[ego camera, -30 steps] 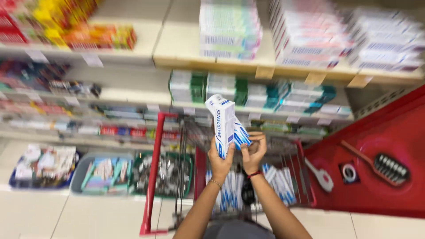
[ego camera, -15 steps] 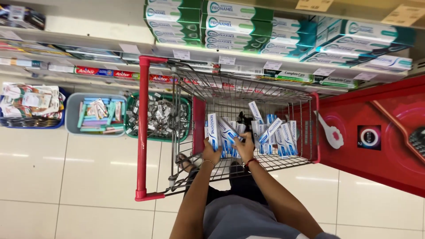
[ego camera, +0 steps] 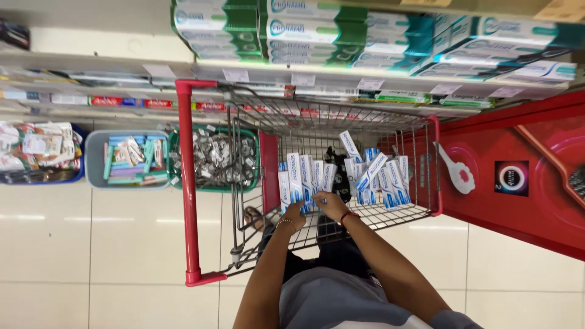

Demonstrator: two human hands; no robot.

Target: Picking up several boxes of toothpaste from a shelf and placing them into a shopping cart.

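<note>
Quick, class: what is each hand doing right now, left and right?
Left hand: closed on white-and-blue boxes in the cart.
Right hand: fingers on the same boxes; grip unclear.

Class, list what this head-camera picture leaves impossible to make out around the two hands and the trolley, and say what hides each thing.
- Fingertips of the left hand and right hand: behind the white-and-blue boxes, so the grip is unclear.
- Dark object in the shopping trolley: screened by boxes and wire.
- Green basket contents: too small.
- Top shelf boxes: cut by the upper edge.

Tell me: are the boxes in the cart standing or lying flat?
Mostly standing: the boxes stand on end in the cart; a few lean.
</note>
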